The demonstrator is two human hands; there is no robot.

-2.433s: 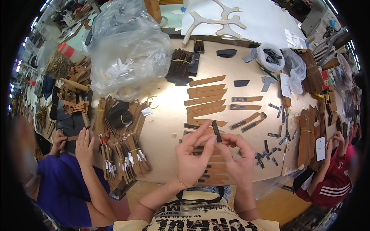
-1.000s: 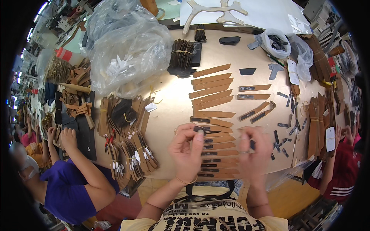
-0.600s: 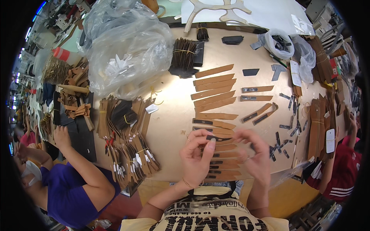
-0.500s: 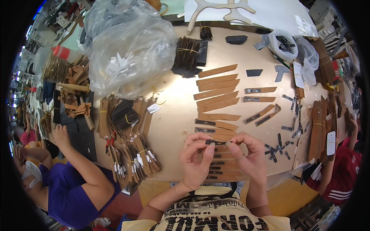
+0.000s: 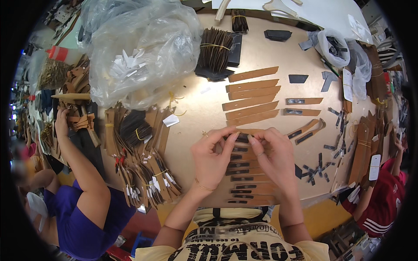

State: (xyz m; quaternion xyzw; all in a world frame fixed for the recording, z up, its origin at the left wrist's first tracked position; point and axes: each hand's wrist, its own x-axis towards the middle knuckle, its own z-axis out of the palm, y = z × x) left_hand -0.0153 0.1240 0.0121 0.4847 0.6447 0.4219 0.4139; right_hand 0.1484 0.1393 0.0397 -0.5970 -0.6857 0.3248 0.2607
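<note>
Both hands meet over a column of tan leather strips (image 5: pixel 250 178), several of which bear a small black patch near the left end. Pinched between the fingertips of my left hand (image 5: pixel 212 153) and my right hand (image 5: pixel 277 157) is a small black strip (image 5: pixel 242 138). It lies over the left end of a tan strip at the top of that column; whether it touches is hidden by the fingers. Just beyond my hands are plain tan strips (image 5: pixel 253 93) without patches. Loose black pieces (image 5: pixel 320 167) are scattered right of my right hand.
Bundled leather pieces (image 5: pixel 148 169) and a large clear plastic bag (image 5: pixel 143 56) occupy the left. A tied stack of dark strips (image 5: pixel 216 48) stands at the back. Far right is a white bag (image 5: pixel 333 47) of black scraps. Co-workers sit left, in purple (image 5: pixel 87 217), and right, in maroon (image 5: pixel 379 202).
Both hands have moved away from my body with the black strip, onto the upper end of the tan column. The co-worker's hand on the left has reached farther forward to the brown pieces.
</note>
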